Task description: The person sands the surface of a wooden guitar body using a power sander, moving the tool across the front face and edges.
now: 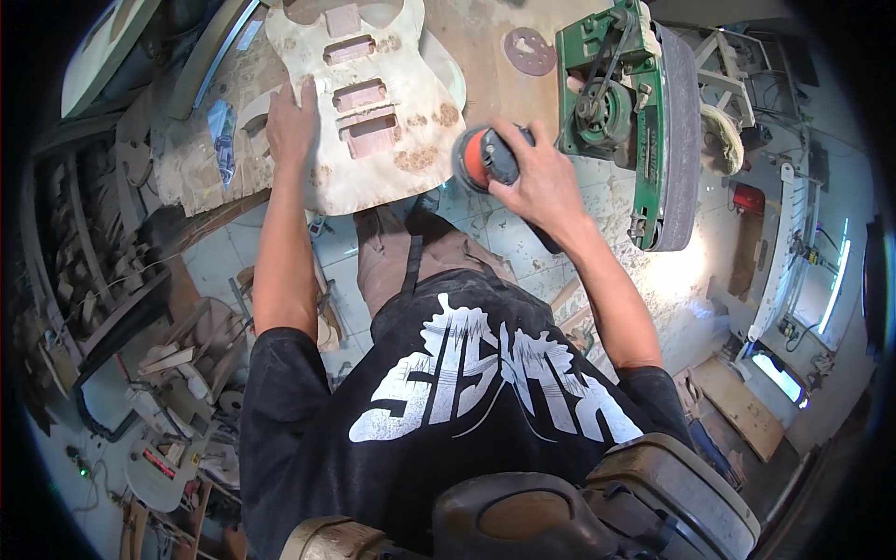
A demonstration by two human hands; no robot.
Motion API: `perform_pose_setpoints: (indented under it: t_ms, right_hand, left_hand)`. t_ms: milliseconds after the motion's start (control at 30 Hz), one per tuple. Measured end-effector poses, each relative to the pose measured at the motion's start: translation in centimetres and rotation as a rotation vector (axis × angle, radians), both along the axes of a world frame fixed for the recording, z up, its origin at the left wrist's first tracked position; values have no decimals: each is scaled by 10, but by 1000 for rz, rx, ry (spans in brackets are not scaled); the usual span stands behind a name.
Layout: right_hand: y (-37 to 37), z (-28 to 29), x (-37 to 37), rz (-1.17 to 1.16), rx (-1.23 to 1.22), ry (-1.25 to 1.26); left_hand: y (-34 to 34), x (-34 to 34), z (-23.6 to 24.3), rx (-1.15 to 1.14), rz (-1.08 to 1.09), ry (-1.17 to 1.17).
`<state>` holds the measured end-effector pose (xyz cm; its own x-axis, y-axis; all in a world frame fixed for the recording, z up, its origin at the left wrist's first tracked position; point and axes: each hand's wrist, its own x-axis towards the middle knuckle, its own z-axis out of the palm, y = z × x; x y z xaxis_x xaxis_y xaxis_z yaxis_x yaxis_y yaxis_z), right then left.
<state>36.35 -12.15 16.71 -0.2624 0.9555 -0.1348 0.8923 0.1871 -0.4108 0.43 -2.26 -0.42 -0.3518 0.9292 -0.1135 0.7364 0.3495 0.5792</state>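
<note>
A pale wooden electric guitar body (383, 163) with burl figure and several routed cavities lies on the workbench, its lower end jutting past the front edge. My left hand (292, 121) rests along its left edge, fingers stretched forward over the rim. In my right hand (541, 177) is a black and orange random orbital sander (489, 157), gripped from the right side. The sander is tilted, its round pad turned toward the guitar body's lower right edge. Whether the pad touches the wood I cannot tell.
A green belt sander (607, 117) with a grey belt stands right of the bench. A brown sanding disc (529, 50) lies on the workbench (485, 84). Left of my arm is a blue and clear plastic wrapper (222, 140). Wood offcuts (177, 359) are piled on the left.
</note>
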Motion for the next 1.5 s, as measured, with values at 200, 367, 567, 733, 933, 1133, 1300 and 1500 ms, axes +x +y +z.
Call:
perform_pose_setpoints:
  t_ms: [200, 367, 567, 733, 933, 1133, 1300, 1500]
  right_hand:
    - [16, -1, -5, 14, 21, 14]
    - [26, 2, -26, 87, -11, 48]
    - [52, -4, -6, 17, 49, 15]
    - [74, -4, -13, 31, 35, -16]
    - [92, -10, -31, 166, 138, 74]
    - [115, -10, -17, 129, 158, -64]
    - [106, 3, -51, 212, 133, -21]
    - [105, 4, -63, 314, 74, -50]
  left_hand:
    - [2, 2, 1, 10, -9, -16]
    - [1, -1, -1, 5, -32, 0]
    - [4, -4, -6, 26, 18, -40]
    - [9, -2, -7, -28, 75, -92]
    - [5, -3, -5, 30, 109, -67]
    - [6, 8, 9, -22, 114, -67]
    - [4, 4, 5, -38, 101, -38]
    - [5, 2, 2, -35, 98, -38]
